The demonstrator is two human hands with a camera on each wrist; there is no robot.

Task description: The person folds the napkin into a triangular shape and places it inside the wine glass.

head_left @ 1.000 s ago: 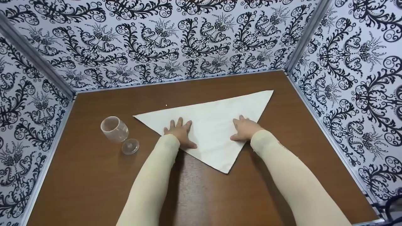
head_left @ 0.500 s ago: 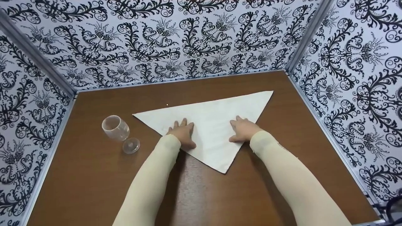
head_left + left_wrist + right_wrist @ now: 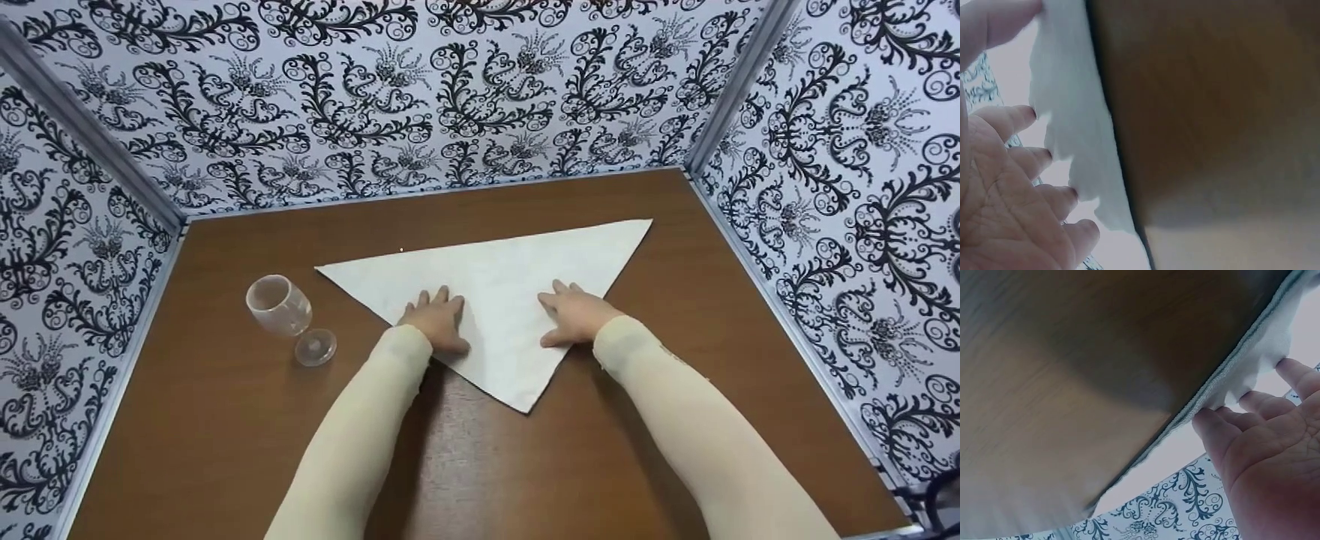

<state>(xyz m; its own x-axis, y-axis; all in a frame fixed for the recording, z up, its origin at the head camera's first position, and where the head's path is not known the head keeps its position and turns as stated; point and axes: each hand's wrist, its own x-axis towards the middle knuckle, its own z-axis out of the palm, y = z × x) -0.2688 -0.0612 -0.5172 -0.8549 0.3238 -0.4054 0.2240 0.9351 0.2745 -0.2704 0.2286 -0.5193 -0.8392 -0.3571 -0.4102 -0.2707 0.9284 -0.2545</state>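
Note:
A white cloth lies as a flat triangle on the brown table, one corner pointing toward me and its long edge toward the back wall. My left hand rests on its left part with spread fingers. On the right part, near the slanting edge, my right hand touches it with fingers extended. In the left wrist view the fingertips of the left hand meet the cloth. The right wrist view has the right hand with its fingertips against the cloth near its edge.
A clear stemmed glass is on the table, left of the cloth. Patterned black-and-white walls enclose the back and both sides, with metal strips along the corners.
The cloth's near corner has shifted slightly left, and its left corner slightly toward the back. My right hand has moved a little left with it; the left hand stays nearly in place.

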